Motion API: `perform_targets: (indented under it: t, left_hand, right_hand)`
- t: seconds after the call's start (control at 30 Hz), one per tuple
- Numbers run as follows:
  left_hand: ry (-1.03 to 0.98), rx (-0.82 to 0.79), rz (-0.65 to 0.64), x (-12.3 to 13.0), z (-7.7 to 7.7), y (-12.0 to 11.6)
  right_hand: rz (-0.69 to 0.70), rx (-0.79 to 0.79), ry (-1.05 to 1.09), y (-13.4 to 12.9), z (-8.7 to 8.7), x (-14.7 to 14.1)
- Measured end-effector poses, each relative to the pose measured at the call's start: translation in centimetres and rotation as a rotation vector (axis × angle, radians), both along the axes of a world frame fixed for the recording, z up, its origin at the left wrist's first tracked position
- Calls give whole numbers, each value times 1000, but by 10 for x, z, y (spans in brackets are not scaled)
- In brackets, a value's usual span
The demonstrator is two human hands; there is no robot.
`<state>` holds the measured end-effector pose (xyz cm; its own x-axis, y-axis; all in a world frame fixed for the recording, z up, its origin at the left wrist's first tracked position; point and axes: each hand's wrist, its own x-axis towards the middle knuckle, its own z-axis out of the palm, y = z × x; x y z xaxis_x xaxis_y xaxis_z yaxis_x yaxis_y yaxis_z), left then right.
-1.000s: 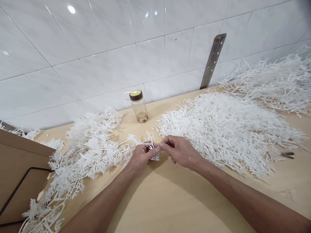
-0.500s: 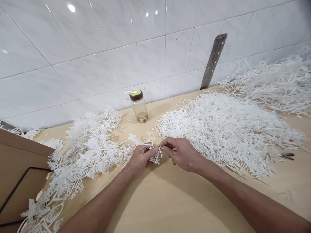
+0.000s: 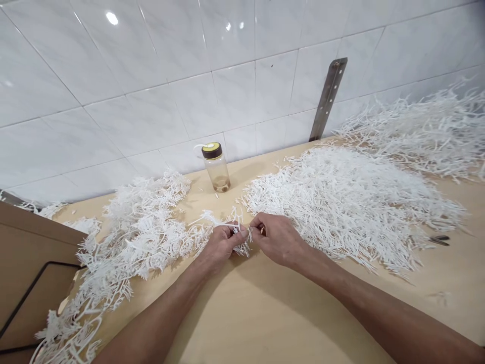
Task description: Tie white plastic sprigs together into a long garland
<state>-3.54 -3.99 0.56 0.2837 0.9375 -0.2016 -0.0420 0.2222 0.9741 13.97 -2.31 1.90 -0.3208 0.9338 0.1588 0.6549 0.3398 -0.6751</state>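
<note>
My left hand is closed on a white branched plastic piece, whose thin prongs stick out above and below the fingers. Close beside it, my right hand pinches at the prong tips of that piece; what lies between its fingertips is too small to make out. A tangled heap of white branched pieces spreads to the left of my hands. To the right lies a wide pile of small loose white pieces.
A clear bottle with a yellow and black lid stands behind my hands. A metal bracket leans on the tiled wall. Small dark snips lie at the right. More white branches are at the back right; a cardboard box stands left.
The view has shifted slightly, so things at the right appear a little further left. Both hands remain together at the white piece, with the right fingers slightly moved.
</note>
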Motion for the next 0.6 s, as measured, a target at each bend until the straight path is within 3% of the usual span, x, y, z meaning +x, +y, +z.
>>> perform_targets:
  t: [0.1, 0.23, 0.4, 0.6]
  left_hand:
    - [-9, 29, -6, -1, -1, -1]
    - [-3, -10, 4, 0, 0, -5]
    - [203, 130, 114, 5, -2, -7]
    - [367, 262, 96, 4, -5, -6]
  right_hand:
    - [23, 72, 2, 0, -2, 1]
    - [167, 190, 77, 1, -14, -1]
    - [183, 131, 277, 5, -33, -3]
    - [157, 101, 354, 3, -38, -3]
